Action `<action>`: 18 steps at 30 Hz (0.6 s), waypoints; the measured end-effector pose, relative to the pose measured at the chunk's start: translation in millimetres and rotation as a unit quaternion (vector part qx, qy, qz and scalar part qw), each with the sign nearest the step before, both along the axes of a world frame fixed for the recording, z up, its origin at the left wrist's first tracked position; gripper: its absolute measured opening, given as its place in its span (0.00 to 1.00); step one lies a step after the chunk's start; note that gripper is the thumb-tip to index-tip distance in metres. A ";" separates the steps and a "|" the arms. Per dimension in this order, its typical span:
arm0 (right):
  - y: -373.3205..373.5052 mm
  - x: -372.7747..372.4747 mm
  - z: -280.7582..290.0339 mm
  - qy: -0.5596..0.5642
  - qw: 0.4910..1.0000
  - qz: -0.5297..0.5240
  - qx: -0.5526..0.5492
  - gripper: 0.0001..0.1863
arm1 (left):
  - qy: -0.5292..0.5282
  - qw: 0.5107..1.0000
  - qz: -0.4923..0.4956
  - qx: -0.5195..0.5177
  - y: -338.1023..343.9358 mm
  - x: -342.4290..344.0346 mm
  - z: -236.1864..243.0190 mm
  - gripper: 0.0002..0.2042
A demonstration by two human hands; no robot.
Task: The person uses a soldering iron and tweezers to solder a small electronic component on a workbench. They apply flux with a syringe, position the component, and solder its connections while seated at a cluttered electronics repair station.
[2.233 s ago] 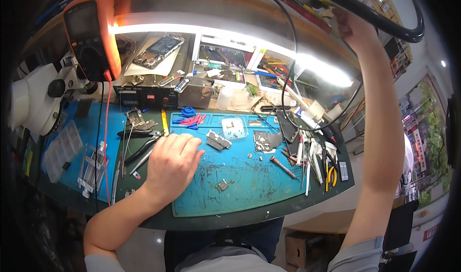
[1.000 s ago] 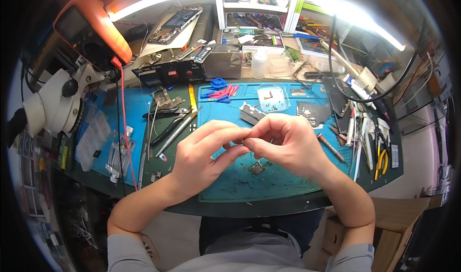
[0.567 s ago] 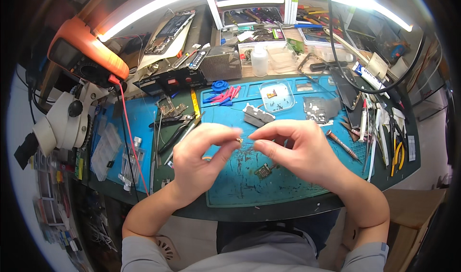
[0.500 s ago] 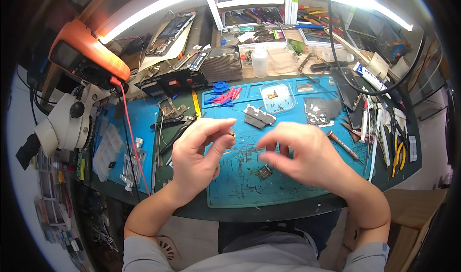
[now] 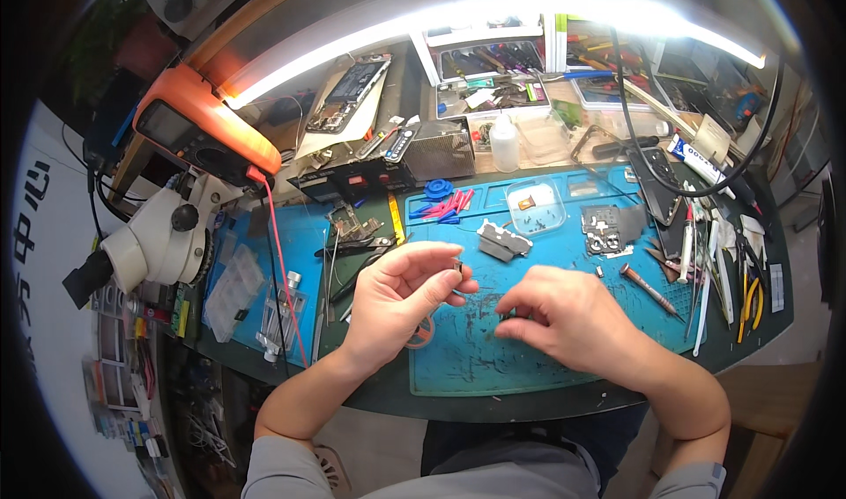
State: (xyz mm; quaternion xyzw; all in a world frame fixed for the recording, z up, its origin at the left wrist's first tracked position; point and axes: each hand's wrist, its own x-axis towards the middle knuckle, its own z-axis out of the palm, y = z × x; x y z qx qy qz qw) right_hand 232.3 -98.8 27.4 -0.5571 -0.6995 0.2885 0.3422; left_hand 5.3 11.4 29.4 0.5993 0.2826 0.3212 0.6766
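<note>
My left hand is raised over the near-left part of the blue work mat. Its thumb and fingertips pinch a tiny dark part, too small to name. An orange-rimmed ring lies just below that hand's palm. To the right, my right hand is low over the mat, thumb and fingers brought together. Something dark shows at its fingertips, but I cannot make out what. Beyond both hands lies a grey, irregular metal-and-black piece. A brown pen-like tool rests right of my right hand.
A clear tray holds small parts. Pink and blue clips lie left of it. At the left stand a microscope and an orange multimeter. Pliers and a phone frame crowd the right. A white bottle stands behind.
The view has shifted, so the bench appears farther right. My right hand's fingers have come down and closed where a small green-black board lay. My left hand still pinches its tiny part.
</note>
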 end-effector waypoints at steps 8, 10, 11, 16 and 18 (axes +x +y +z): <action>11.0 8.4 11.5 0.388 0.901 -0.101 -0.168 0.13 | 0.066 0.991 -0.056 -0.104 -2.5 0.4 8.8 0.06; 10.4 5.6 10.6 0.415 0.890 -0.099 -0.159 0.13 | 0.002 0.992 -0.061 -0.109 -7.2 1.9 0.6 0.06; 10.3 5.8 10.0 0.411 0.892 -0.092 -0.166 0.13 | 0.000 0.992 -0.074 -0.106 -6.5 -0.3 -2.5 0.07; 7.9 0.1 13.1 0.362 0.911 -0.088 -0.177 0.14 | 0.010 0.986 -0.107 -0.127 -7.7 -3.9 -6.0 0.10; 7.4 -1.1 12.1 0.358 0.913 -0.090 -0.175 0.14 | 0.025 0.985 -0.104 -0.136 -9.1 -2.9 -2.5 0.10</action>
